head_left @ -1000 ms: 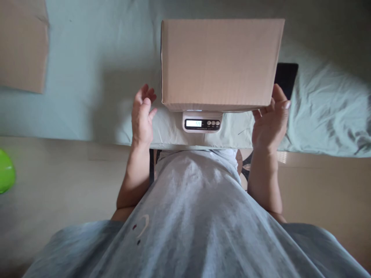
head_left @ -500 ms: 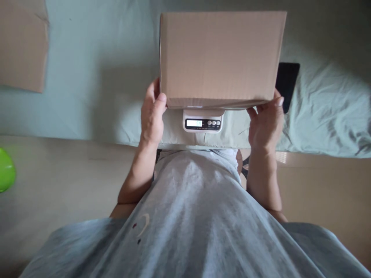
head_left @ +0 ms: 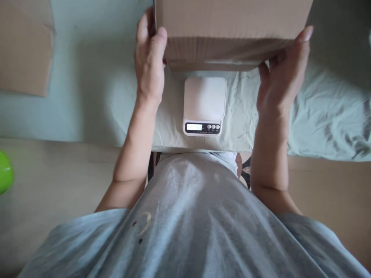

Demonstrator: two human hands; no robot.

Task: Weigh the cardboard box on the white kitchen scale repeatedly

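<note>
hands (head_left: pixel 149 63), two, hold one box (head_left: pixel 232 31) above one scale (head_left: pixel 205 98).

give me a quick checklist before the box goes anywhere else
1. Left hand grips the box at its left edge: ok.
2. Right hand supports the box's right lower corner: ok.
3. Box is off the scale, platform bare: ok.
4. Scale display lit: ok; the reading is too small to tell.
5. Box flaps shut: cannot tell, top is out of frame.
6. Room on the sheet to the left, short of the flat cardboard: ok.
</note>
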